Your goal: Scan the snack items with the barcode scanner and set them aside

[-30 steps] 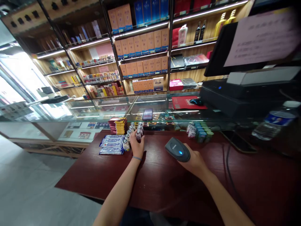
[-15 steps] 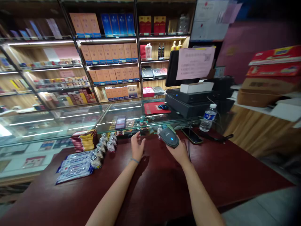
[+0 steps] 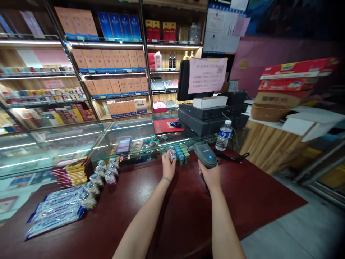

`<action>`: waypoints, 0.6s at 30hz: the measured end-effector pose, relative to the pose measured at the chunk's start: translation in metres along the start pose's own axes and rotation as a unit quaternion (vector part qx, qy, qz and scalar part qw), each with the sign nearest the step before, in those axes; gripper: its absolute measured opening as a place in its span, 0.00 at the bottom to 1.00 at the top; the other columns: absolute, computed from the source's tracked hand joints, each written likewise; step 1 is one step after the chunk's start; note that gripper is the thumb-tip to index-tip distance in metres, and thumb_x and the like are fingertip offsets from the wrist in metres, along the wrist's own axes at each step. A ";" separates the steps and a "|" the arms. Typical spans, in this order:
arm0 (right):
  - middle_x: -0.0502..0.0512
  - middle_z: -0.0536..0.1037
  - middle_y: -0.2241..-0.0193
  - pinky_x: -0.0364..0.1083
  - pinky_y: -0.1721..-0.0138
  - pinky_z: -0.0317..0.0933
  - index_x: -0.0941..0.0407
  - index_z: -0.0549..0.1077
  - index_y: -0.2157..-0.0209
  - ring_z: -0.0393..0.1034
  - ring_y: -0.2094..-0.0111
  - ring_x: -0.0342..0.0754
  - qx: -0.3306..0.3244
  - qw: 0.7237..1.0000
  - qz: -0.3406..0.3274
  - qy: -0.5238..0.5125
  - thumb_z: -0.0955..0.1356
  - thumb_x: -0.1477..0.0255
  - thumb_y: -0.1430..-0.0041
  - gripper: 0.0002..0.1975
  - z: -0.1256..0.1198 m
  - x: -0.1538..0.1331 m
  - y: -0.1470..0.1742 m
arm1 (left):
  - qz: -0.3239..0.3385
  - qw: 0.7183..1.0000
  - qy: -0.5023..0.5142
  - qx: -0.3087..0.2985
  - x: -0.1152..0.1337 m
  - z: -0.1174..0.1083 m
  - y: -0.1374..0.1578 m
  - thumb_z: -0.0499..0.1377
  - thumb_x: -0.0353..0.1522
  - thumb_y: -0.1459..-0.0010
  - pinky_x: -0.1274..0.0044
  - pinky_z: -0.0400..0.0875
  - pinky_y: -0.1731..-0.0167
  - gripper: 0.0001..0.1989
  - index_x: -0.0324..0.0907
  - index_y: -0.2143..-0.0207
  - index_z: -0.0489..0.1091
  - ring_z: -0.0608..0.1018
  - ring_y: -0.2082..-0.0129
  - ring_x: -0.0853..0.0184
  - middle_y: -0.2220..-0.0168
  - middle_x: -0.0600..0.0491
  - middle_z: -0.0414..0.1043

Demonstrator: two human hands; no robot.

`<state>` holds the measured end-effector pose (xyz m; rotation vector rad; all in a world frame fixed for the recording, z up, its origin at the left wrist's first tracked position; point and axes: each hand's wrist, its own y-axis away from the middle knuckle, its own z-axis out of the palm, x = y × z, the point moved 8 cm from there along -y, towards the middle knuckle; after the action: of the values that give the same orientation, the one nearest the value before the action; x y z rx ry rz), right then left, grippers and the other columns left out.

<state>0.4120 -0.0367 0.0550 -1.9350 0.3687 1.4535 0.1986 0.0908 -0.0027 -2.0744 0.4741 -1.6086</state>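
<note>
My left hand has its fingers and thumb around a small jar near the glass edge. Right beside that jar stand several small green and blue tubs in close rows. In my right hand is a dark grey barcode scanner with a lit blue light, its head over the counter right of the tubs. Farther left, several silver-lidded jars stand in two rows. Next to them lie blue-and-white packets and a stack of maroon-and-yellow packets.
The dark red counter carries a water bottle at its far right. Behind it, a glass display case bears a mouse on a red mat and a monitor. Cartons are piled at right.
My left hand has moved right and closed on a small jar. The scanner has shifted right in my right hand and now hides the phone's place. The view has turned right.
</note>
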 end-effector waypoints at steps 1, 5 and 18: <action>0.52 0.77 0.79 0.47 0.75 0.66 0.57 0.74 0.58 0.71 0.82 0.49 0.001 1.000 0.000 -0.001 0.73 0.56 0.48 0.21 -0.001 0.000 0.000 | 0.004 1.000 -0.003 -0.007 -0.001 0.003 -0.001 0.59 0.25 0.44 0.59 0.61 0.38 0.31 0.45 0.38 0.63 0.69 0.45 0.57 0.47 0.44 0.63; 0.52 0.78 0.79 0.47 0.75 0.67 0.57 0.73 0.57 0.72 0.81 0.50 -0.006 1.000 0.000 0.004 0.73 0.57 0.47 0.21 0.000 -0.004 0.002 | -0.003 1.000 -0.006 -0.030 -0.007 0.011 -0.003 0.58 0.22 0.46 0.59 0.61 0.38 0.31 0.46 0.40 0.66 0.69 0.45 0.57 0.48 0.45 0.61; 0.55 0.80 0.76 0.47 0.76 0.67 0.56 0.73 0.60 0.74 0.80 0.52 -0.006 0.999 -0.037 0.034 0.72 0.54 0.48 0.22 0.005 -0.007 0.002 | -0.023 0.997 0.048 0.056 0.010 -0.037 0.002 0.61 0.30 0.41 0.60 0.63 0.39 0.24 0.43 0.42 0.65 0.70 0.42 0.56 0.43 0.43 0.67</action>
<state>0.4050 -0.0365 0.0602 -1.9896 0.3161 1.3484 0.1650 0.0782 0.0113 -1.9467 0.3612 -1.7262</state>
